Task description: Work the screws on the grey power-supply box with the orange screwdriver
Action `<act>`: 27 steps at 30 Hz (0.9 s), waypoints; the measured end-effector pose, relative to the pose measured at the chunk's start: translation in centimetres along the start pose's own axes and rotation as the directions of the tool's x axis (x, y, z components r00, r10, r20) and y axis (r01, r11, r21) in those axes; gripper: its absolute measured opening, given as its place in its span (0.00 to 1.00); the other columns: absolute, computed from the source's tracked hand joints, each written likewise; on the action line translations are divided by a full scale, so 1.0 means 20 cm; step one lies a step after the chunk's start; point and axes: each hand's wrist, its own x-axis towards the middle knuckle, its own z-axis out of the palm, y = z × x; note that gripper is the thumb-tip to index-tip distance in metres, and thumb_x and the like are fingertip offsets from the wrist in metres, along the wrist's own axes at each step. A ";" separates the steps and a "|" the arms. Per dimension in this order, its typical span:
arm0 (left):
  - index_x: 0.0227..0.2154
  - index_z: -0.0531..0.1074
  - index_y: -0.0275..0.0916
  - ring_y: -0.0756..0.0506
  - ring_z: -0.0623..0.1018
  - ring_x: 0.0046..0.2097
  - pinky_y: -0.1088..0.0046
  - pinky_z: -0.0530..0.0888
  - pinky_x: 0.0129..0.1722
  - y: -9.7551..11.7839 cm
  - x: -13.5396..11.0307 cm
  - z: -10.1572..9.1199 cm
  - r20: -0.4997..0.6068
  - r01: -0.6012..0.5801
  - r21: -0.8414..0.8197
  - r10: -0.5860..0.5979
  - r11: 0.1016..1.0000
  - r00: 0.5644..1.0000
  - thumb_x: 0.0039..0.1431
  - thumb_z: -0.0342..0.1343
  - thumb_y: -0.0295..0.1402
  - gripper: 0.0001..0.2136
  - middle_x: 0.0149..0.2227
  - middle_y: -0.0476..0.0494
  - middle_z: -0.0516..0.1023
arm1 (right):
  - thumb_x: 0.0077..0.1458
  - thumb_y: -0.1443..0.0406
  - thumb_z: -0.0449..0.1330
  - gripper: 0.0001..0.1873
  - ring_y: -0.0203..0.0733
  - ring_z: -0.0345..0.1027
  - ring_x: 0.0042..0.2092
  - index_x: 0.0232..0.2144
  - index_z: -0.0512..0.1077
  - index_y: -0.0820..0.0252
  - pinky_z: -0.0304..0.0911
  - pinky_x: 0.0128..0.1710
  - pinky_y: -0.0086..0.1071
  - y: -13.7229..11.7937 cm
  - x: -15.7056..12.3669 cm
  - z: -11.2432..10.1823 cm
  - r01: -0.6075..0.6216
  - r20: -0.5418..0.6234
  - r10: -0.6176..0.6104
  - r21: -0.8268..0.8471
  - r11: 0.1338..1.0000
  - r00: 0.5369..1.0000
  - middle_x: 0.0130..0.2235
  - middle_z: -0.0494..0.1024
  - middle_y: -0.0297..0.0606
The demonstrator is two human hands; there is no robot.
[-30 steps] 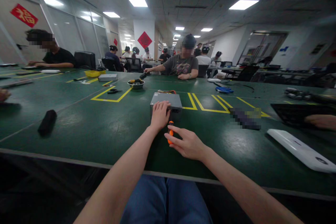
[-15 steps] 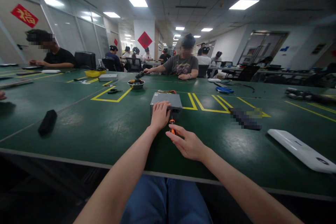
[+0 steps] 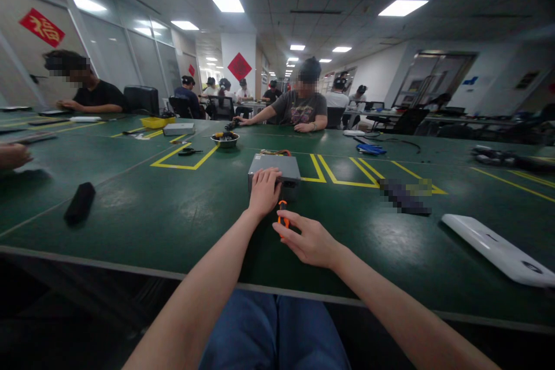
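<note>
A grey metal computer power supply (image 3: 284, 165) rests on the green table in front of me, with coloured cables at its far side and a socket in its near face. My left hand (image 3: 263, 189) is laid over its near left part, fingers on the top and thumb down by the near face, holding it. Between the fingertips of my right hand (image 3: 307, 238) is an orange and black screwdriver (image 3: 282, 219), its handle close to upright. The tip end points toward the near face of the power supply; I cannot tell whether it touches.
A black case-like object (image 3: 80, 202) lies to the left, a metal bowl of parts (image 3: 225, 139) beyond. On the right are a white panel (image 3: 494, 248) and blue cable (image 3: 371, 149). Across the table sits a person (image 3: 299, 110); another person's hand (image 3: 15, 156) shows at far left.
The screwdriver and my right hand have shifted slightly toward me and down. My left hand stays on the power supply. The other person's hand at far left has come further into view.
</note>
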 end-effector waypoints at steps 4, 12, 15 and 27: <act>0.45 0.64 0.42 0.46 0.65 0.56 0.62 0.56 0.59 0.00 0.00 0.01 -0.002 -0.005 0.001 0.005 1.000 1.000 0.58 0.48 0.29 0.11 0.52 0.47 0.70 | 0.60 0.64 0.51 0.10 0.42 0.72 0.41 0.42 0.62 0.65 0.70 0.32 0.30 0.01 -0.01 0.02 -0.010 -0.104 0.013 0.032 0.999 0.994 0.48 0.71 0.53; 0.45 0.64 0.43 0.46 0.65 0.56 0.63 0.55 0.60 0.00 0.00 0.01 0.002 0.003 -0.009 -0.003 1.000 1.000 0.58 0.48 0.29 0.11 0.52 0.47 0.70 | 0.61 0.66 0.48 0.15 0.42 0.71 0.42 0.50 0.61 0.61 0.69 0.35 0.33 0.00 0.01 -0.01 0.002 0.014 -0.002 0.008 1.000 1.000 0.50 0.69 0.51; 0.45 0.64 0.43 0.46 0.65 0.56 0.62 0.55 0.60 0.00 0.00 0.00 0.007 0.002 -0.009 -0.002 1.000 1.000 0.58 0.48 0.29 0.12 0.52 0.47 0.70 | 0.60 0.64 0.51 0.11 0.42 0.72 0.41 0.45 0.62 0.61 0.69 0.34 0.31 0.01 -0.01 0.01 -0.028 -0.094 0.030 0.028 0.999 0.995 0.48 0.71 0.51; 0.45 0.64 0.42 0.46 0.65 0.56 0.62 0.55 0.60 0.01 0.00 0.00 0.023 0.010 0.002 -0.010 1.000 1.000 0.58 0.48 0.29 0.12 0.53 0.47 0.69 | 0.60 0.64 0.50 0.14 0.44 0.71 0.43 0.48 0.62 0.62 0.70 0.36 0.33 0.01 -0.02 0.01 -0.043 -0.005 0.044 0.049 0.998 0.999 0.50 0.68 0.52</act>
